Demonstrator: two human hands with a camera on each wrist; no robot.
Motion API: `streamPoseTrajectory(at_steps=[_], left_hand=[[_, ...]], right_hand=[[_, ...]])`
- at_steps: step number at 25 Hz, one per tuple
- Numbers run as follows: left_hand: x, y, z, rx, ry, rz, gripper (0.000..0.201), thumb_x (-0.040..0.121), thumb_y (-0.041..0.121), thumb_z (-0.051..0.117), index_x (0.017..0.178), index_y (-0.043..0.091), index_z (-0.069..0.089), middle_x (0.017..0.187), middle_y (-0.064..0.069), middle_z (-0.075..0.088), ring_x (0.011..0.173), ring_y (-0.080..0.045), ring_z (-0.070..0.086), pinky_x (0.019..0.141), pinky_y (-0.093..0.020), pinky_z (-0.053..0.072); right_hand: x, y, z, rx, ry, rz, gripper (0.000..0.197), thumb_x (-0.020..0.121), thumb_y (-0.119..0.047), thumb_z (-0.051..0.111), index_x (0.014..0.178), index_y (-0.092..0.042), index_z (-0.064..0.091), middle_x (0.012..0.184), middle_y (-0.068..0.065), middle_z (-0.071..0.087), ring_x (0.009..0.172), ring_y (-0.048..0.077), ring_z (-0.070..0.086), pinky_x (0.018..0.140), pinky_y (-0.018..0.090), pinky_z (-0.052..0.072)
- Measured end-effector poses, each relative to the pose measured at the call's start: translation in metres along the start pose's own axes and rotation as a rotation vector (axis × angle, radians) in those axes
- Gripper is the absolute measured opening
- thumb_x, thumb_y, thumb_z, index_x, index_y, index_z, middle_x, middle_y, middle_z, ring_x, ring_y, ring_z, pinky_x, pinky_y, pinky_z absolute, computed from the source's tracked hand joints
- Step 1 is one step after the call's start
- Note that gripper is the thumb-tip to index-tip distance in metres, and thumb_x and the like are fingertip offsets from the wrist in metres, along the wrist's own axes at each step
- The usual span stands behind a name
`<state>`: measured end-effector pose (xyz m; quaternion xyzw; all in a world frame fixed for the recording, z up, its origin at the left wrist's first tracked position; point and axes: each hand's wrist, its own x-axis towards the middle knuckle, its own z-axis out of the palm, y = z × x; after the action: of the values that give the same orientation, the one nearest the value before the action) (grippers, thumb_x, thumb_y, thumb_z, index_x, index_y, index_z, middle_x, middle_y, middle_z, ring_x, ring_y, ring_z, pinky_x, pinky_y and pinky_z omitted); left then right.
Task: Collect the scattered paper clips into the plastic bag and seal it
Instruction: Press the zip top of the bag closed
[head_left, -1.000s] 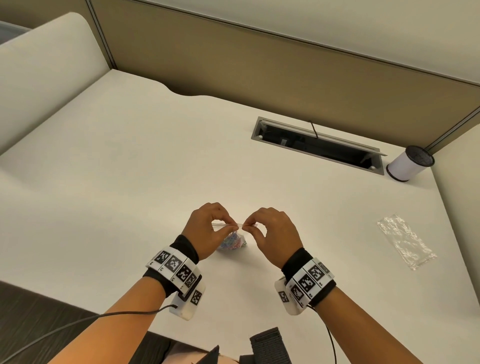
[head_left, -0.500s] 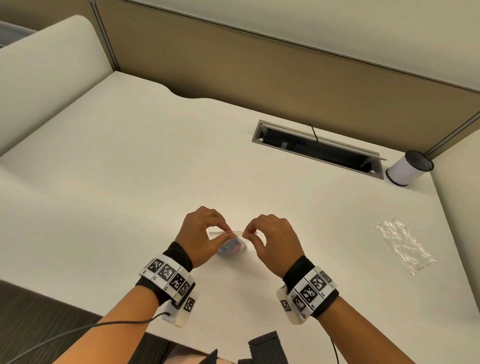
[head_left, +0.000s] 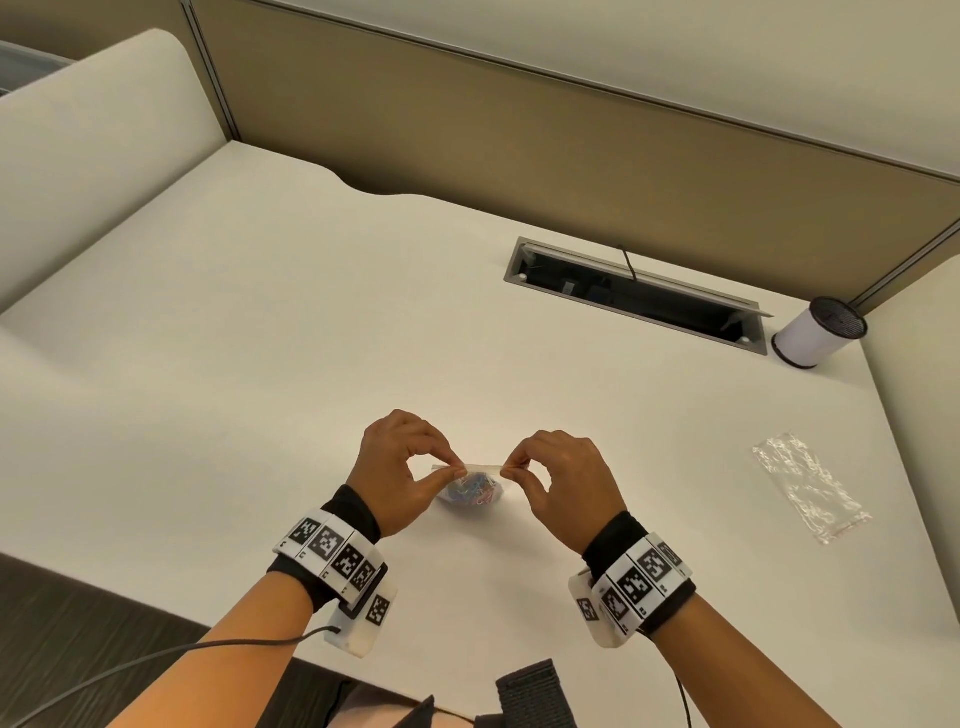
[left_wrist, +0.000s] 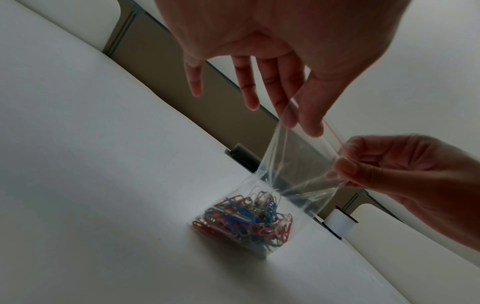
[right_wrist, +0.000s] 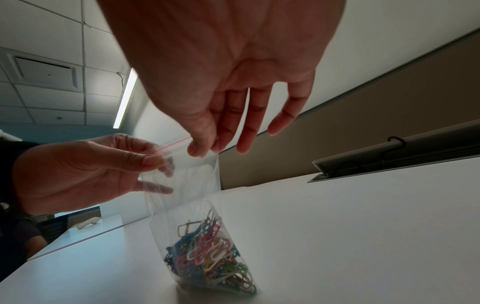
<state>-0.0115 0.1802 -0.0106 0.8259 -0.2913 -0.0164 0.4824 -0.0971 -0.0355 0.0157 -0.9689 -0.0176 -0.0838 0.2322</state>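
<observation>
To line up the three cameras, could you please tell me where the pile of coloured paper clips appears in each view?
Head: pile of coloured paper clips at lower centre, between both hands.
Left wrist: lower centre.
Right wrist: bottom centre.
Shared landmark: the grey metal cable slot in the white desk.

The plastic bag (left_wrist: 298, 164) is thin, clear, glossy film, creased where it is pulled. The paper clips (right_wrist: 210, 265) inside look smooth, some coated in colour, some bare metal. The table (head_left: 260, 364) is matt, smooth and off-white. At far right, a brushed metal cable slot (head_left: 639, 296). At right lies a second crinkled, shiny clear bag (head_left: 810, 488).
</observation>
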Motion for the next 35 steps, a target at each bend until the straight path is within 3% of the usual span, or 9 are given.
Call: streamPoseTrajectory(at_steps=[12,15,17,19,22,24,29,31,35], left_hand=[[-0.01,-0.004,-0.012,-0.038,0.014,-0.042,0.015,0.071,0.048,0.073,0.07,0.033,0.073,0.077,0.018,0.068,0.093,-0.009,0.057,0.083,-0.037,0.049],[-0.009,0.001,-0.011,-0.033,-0.017,-0.02,0.016,0.074,0.046,0.07,0.072,0.03,0.073,0.079,0.017,0.068,0.094,-0.008,0.057,0.084,-0.031,0.048],[-0.009,0.003,-0.01,-0.04,-0.038,-0.014,0.016,0.077,0.043,0.067,0.076,0.028,0.07,0.083,0.016,0.069,0.097,-0.008,0.057,0.084,-0.028,0.046],[-0.011,0.005,-0.008,-0.045,-0.053,-0.042,0.011,0.077,0.039,0.067,0.08,0.028,0.067,0.087,0.014,0.069,0.098,-0.008,0.058,0.084,-0.026,0.045],[-0.012,0.009,-0.004,-0.046,-0.085,-0.093,0.012,0.076,0.031,0.076,0.082,0.031,0.066,0.086,0.014,0.069,0.095,-0.006,0.061,0.085,-0.022,0.043],[-0.014,0.01,-0.001,-0.038,-0.061,-0.107,0.013,0.075,0.03,0.081,0.079,0.034,0.069,0.082,0.016,0.069,0.092,-0.006,0.062,0.085,-0.021,0.046],[-0.017,0.011,0.004,-0.112,-0.02,-0.073,0.008,0.073,0.036,0.077,0.071,0.034,0.07,0.087,0.013,0.069,0.086,-0.009,0.063,0.08,-0.017,0.046],[-0.017,0.008,0.003,-0.131,-0.02,-0.098,0.011,0.073,0.04,0.077,0.071,0.031,0.071,0.082,0.011,0.07,0.087,-0.01,0.064,0.08,-0.018,0.046],[-0.016,0.001,0.002,-0.116,-0.024,-0.164,0.012,0.072,0.033,0.083,0.071,0.026,0.073,0.083,0.006,0.07,0.088,-0.01,0.064,0.082,-0.017,0.043]], right_hand=[[-0.011,0.01,-0.003,0.016,-0.008,0.057,0.012,0.087,-0.041,0.063,0.079,-0.032,0.063,0.079,-0.018,0.064,0.077,0.006,0.055,0.075,0.029,0.046],[-0.012,0.01,-0.004,0.028,-0.084,0.01,0.01,0.088,-0.043,0.061,0.092,-0.034,0.061,0.092,-0.019,0.061,0.089,0.005,0.054,0.082,0.034,0.047],[-0.011,0.003,-0.007,-0.003,-0.141,-0.035,0.029,0.085,-0.054,0.059,0.108,-0.037,0.057,0.105,-0.021,0.059,0.102,0.004,0.051,0.089,0.03,0.041],[-0.005,-0.009,-0.005,-0.013,-0.169,-0.06,0.037,0.083,-0.059,0.058,0.112,-0.037,0.057,0.108,-0.02,0.059,0.105,0.004,0.049,0.09,0.028,0.037],[0.002,-0.025,0.004,-0.039,-0.145,-0.116,0.012,0.087,-0.038,0.062,0.095,-0.03,0.065,0.092,-0.014,0.067,0.091,0.01,0.057,0.085,0.033,0.043],[0.003,-0.026,0.006,-0.056,-0.108,-0.116,0.005,0.088,-0.032,0.062,0.088,-0.029,0.067,0.086,-0.013,0.068,0.084,0.011,0.059,0.081,0.031,0.043],[0.0,-0.025,0.001,-0.042,-0.04,-0.087,0.008,0.086,-0.037,0.061,0.083,-0.032,0.066,0.092,-0.015,0.064,0.085,0.008,0.058,0.083,0.029,0.039],[-0.001,-0.02,-0.002,-0.033,-0.028,-0.084,0.009,0.086,-0.039,0.062,0.081,-0.032,0.066,0.091,-0.016,0.064,0.086,0.008,0.058,0.083,0.029,0.039],[-0.006,-0.005,-0.004,-0.052,-0.011,-0.092,0.011,0.088,-0.04,0.061,0.081,-0.033,0.067,0.087,-0.017,0.065,0.084,0.007,0.059,0.082,0.029,0.041]])
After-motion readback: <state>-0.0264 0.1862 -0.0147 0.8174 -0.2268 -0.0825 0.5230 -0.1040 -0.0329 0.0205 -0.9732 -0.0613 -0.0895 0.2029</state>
